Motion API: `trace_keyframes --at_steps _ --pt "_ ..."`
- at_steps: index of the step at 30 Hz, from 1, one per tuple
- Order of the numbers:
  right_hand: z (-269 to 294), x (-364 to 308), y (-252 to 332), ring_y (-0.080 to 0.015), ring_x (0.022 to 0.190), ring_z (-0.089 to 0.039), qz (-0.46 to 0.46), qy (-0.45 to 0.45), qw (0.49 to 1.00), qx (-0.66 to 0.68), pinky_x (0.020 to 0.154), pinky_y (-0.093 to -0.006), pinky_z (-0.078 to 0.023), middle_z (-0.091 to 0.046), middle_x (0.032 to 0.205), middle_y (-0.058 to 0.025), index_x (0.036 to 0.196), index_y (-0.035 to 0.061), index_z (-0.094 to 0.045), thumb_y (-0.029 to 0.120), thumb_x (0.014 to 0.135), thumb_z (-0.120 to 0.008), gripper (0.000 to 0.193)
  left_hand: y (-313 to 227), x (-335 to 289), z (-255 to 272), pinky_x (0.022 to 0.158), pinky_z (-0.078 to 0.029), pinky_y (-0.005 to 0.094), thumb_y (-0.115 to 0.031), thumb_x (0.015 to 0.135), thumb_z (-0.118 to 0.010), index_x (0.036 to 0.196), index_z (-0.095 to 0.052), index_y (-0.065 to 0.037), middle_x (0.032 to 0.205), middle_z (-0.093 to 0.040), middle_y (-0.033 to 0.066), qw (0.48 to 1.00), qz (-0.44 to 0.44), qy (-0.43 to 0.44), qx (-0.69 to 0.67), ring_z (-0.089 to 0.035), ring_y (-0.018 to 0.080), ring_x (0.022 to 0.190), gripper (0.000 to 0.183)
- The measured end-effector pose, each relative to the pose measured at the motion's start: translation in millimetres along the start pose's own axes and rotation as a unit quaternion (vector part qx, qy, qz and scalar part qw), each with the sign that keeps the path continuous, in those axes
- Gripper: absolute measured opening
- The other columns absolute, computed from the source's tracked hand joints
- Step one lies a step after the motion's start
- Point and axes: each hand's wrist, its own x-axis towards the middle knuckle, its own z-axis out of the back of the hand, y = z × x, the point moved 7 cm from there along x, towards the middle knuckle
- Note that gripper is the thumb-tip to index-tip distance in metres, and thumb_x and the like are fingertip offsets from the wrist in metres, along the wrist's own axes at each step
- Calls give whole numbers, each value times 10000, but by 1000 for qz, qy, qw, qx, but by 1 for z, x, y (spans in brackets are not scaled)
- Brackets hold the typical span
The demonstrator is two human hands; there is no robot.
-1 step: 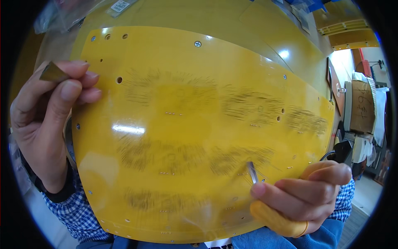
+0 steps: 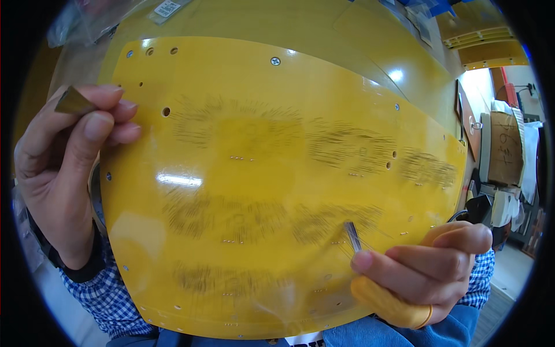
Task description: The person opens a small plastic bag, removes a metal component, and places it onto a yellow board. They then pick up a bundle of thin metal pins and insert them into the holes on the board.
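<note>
A large yellow panel lies before me, with patches of fine dark wire-like strands spread across it. My right hand, at the lower right, is closed on a narrow metal tool that looks like tweezers. Its tip is over a lower strand patch; I cannot tell whether it touches. A yellow finger cot covers one digit of that hand. At the panel's left edge, my left hand pinches a small, dull metallic piece between thumb and fingers; its exact kind is unclear.
Screws and round holes dot the panel. Behind it lies another yellowish sheet. Clear plastic bags rest at the far left. A cardboard box and a black object stand to the right.
The tool's tip has shifted slightly upward, with a small movement of my right hand. My left hand stays in place with its metallic piece.
</note>
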Motion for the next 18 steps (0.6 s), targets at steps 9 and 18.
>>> trace_keyframes --at_steps 9,18 --pt "0 0 -1 -22 668 -480 9 -14 1000 -14 697 -262 -265 -698 906 101 781 202 -677 237 750 -636 62 -1 2 1 797 -514 232 15 930 -508 974 -610 43 1040 -593 131 1000 -2 0 13 -621 142 843 114" --pt "6 0 -9 -8 671 -504 -73 -38 990 111 734 -266 -266 -708 862 81 732 208 -667 134 753 -606 98 3 -1 4 807 -513 227 -4 937 -510 986 -615 34 1030 -598 128 999 18 -9 30 -627 130 830 122"
